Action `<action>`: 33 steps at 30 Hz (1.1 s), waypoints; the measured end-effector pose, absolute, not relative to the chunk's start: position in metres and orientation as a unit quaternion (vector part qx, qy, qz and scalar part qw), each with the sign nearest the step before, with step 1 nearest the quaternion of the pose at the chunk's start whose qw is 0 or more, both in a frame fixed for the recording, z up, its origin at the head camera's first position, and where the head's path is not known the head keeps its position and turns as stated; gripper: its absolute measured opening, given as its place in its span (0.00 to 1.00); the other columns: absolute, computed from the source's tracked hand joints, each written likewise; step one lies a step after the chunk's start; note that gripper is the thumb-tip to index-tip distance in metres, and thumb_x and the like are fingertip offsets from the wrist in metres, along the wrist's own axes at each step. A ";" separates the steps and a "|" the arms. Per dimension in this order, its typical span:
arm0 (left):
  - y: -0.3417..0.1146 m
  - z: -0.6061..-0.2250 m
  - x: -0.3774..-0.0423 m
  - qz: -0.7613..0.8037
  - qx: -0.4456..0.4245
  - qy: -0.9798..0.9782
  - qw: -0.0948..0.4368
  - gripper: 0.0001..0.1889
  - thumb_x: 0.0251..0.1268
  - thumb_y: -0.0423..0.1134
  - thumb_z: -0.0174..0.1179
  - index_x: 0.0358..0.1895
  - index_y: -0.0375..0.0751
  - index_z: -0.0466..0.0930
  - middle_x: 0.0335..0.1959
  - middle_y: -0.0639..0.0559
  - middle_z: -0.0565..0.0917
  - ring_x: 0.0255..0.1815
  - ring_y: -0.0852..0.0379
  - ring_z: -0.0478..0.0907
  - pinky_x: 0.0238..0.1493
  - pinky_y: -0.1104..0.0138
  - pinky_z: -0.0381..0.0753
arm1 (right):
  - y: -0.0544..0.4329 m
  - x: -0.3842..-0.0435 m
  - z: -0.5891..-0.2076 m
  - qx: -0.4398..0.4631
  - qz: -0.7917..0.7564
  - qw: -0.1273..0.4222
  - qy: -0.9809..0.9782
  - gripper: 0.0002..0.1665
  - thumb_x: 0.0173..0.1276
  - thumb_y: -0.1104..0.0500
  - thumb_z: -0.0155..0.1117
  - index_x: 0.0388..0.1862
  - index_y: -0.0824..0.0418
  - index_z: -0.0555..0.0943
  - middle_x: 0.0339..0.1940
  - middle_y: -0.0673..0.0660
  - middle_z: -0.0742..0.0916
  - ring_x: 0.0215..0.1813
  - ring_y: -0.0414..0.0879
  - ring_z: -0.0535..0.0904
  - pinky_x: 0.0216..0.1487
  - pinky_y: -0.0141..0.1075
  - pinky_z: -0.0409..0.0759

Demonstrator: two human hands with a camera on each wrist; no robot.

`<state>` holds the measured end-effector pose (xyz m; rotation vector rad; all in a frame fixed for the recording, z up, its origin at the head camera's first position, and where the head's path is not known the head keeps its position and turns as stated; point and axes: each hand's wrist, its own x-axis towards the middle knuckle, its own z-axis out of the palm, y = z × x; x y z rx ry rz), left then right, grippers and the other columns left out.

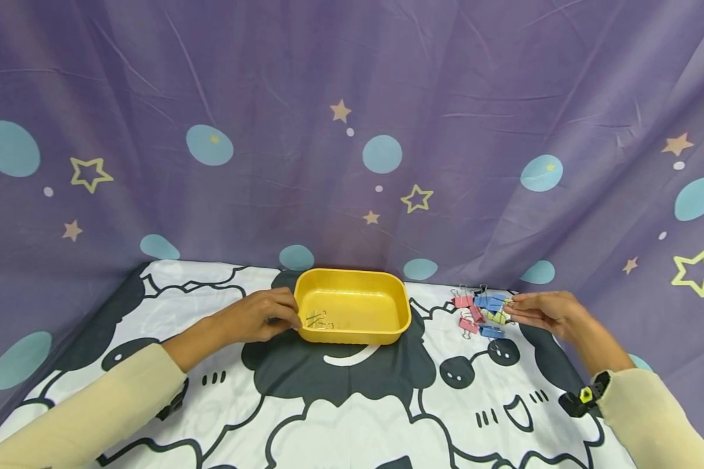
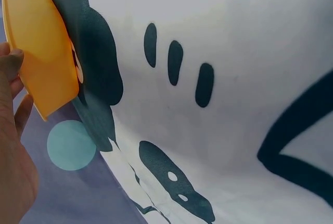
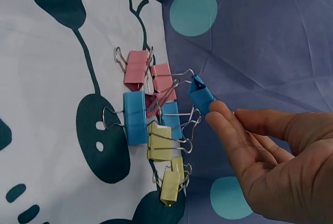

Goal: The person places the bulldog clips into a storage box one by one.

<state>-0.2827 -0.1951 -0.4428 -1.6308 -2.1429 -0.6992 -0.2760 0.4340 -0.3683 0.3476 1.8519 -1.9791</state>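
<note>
right hand (image 3: 276, 159) pinches a blue, silver-handled binder clip (image 3: 200, 95)

1 tray (image 1: 352, 337), approx. 9 clips (image 3: 136, 117) outside, inside unclear.

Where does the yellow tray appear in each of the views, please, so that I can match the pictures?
Head: the yellow tray is near the centre, below mid-height, with the left hand at its left end.
Left wrist: the tray is at the upper left, with the left hand at its edge.
Right wrist: the tray is not in this picture.
Shared landmark: the black-and-white printed cloth, in all three views.
</note>
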 end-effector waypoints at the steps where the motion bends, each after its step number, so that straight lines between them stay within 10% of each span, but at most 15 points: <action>1: -0.195 -0.443 -0.283 -0.248 -0.577 -0.758 0.178 0.16 0.57 0.22 0.81 0.42 0.46 0.96 0.42 0.57 0.91 0.45 0.59 0.82 0.50 0.70 0.84 | 0.433 -0.277 -0.369 0.123 -0.708 0.204 0.665 0.20 0.84 0.76 0.58 0.39 0.59 0.92 0.40 0.59 0.97 0.44 0.48 0.98 0.55 0.40 0.94; 17: -0.195 -0.443 -0.283 -0.247 -0.582 -0.751 0.187 0.16 0.56 0.22 0.81 0.42 0.48 0.96 0.41 0.59 0.91 0.45 0.60 0.82 0.50 0.71 0.83 | 0.419 -0.286 -0.372 0.107 -0.698 0.205 0.678 0.20 0.84 0.76 0.59 0.39 0.56 0.90 0.39 0.57 0.97 0.43 0.46 0.98 0.53 0.40 0.95; 23: -0.195 -0.443 -0.283 -0.248 -0.579 -0.755 0.182 0.15 0.57 0.22 0.82 0.42 0.47 0.96 0.42 0.58 0.91 0.45 0.59 0.82 0.50 0.73 0.83 | 0.416 -0.288 -0.371 0.105 -0.693 0.200 0.684 0.11 0.83 0.76 0.59 0.55 0.67 0.85 0.39 0.57 0.97 0.43 0.46 0.98 0.53 0.39 0.95; 28: -0.196 -0.443 -0.283 -0.248 -0.576 -0.758 0.178 0.15 0.57 0.23 0.82 0.42 0.46 0.96 0.42 0.57 0.91 0.45 0.59 0.82 0.49 0.71 0.84 | 0.410 -0.290 -0.366 0.109 -0.697 0.198 0.680 0.24 0.83 0.76 0.60 0.74 0.78 0.72 0.40 0.59 0.97 0.44 0.47 0.98 0.54 0.40 0.95; 33: -0.196 -0.443 -0.283 -0.249 -0.573 -0.761 0.172 0.15 0.58 0.22 0.81 0.42 0.46 0.96 0.42 0.57 0.92 0.46 0.59 0.82 0.49 0.69 0.85 | 0.402 -0.291 -0.362 0.097 -0.698 0.199 0.681 0.19 0.83 0.77 0.59 0.69 0.75 0.75 0.41 0.58 0.97 0.45 0.47 0.97 0.55 0.41 0.95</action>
